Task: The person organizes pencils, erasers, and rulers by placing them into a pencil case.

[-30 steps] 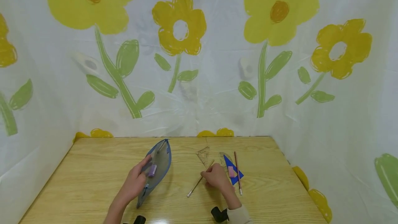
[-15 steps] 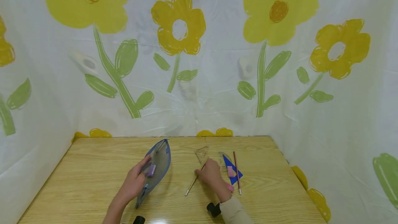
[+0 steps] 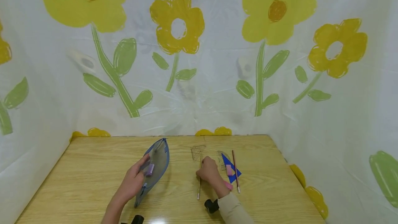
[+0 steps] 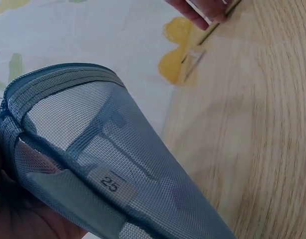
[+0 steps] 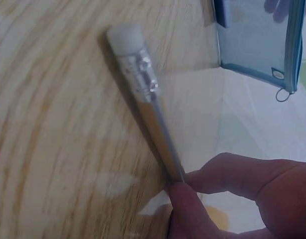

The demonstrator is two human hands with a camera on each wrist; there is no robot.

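Observation:
My left hand (image 3: 130, 182) grips a blue-edged mesh pencil case (image 3: 160, 163) by its side, its zipped mouth spread wide. A purple eraser (image 3: 150, 169) shows within the case, by the fingers. A white tag printed 25 (image 4: 111, 185) shows on the case in the left wrist view. Right of the case, my right hand (image 3: 209, 169) pinches a wooden pencil (image 3: 199, 187) between thumb and finger. The pencil's white eraser end (image 5: 127, 40) points toward the person, close over the table. Just beyond the right hand lies a clear set square (image 3: 196, 152).
Right of the right hand lie a clear protractor (image 3: 220, 161), a blue set square (image 3: 235, 176) with a pink eraser (image 3: 229, 170) on it, and a dark red pencil (image 3: 235, 168). Another pink eraser (image 3: 228, 185) shows beside the right wrist. A flower-print curtain (image 3: 217, 89) encloses the wooden table (image 3: 93, 168).
My right hand has shifted slightly left and turned the pencil from a slant to nearly straight away from the person. The clear set square has turned a little. The left hand keeps its hold.

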